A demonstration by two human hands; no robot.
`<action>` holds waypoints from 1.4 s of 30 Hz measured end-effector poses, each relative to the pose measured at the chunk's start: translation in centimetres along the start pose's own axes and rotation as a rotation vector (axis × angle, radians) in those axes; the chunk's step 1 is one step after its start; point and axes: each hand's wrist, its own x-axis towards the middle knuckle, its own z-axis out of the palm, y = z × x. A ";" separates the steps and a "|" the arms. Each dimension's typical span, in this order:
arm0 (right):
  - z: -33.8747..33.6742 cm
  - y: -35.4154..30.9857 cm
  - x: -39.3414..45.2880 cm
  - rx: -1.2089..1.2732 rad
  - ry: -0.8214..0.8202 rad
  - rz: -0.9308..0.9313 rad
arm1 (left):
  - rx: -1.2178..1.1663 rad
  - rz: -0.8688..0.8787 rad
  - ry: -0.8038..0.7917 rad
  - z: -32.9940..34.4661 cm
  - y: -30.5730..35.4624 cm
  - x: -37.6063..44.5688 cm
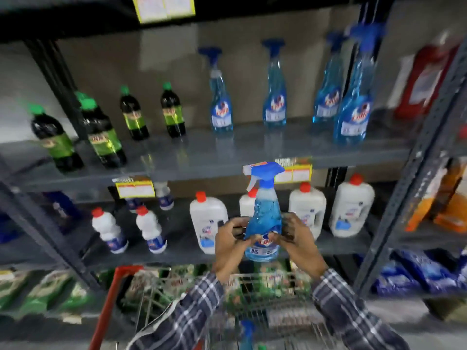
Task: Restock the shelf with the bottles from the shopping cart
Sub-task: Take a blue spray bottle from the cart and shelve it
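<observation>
A blue spray bottle (264,215) with a blue trigger top is held upright in front of the shelving, just below the grey middle shelf (202,157). My left hand (231,245) and my right hand (299,242) both clasp its lower body from either side. Several matching blue spray bottles (274,97) stand on the middle shelf, toward the right. Below my arms is the wire shopping cart (252,299) with a red handle; another blue spray top (246,329) shows inside it.
Dark bottles with green caps (103,132) stand on the middle shelf's left. White red-capped jugs (352,210) line the lower shelf. Green packets (50,291) and blue bags (417,276) fill the bottom shelf. A dark upright post (414,173) stands at right, with orange cartons (444,198) beyond.
</observation>
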 end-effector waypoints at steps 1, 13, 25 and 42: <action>-0.3 -1.5 1.0 -0.010 0.012 -0.047 | -0.024 0.044 0.005 -0.1 1.8 0.8; -6.2 -14.9 14.7 -0.126 0.107 -0.356 | -0.107 0.316 0.024 1.3 18.1 12.0; -8.7 -13.4 21.2 -0.226 0.311 -0.253 | -0.138 0.192 -0.072 6.5 18.0 20.9; -8.2 -11.4 22.4 -0.254 0.349 -0.262 | -0.032 0.207 -0.082 7.4 17.3 21.4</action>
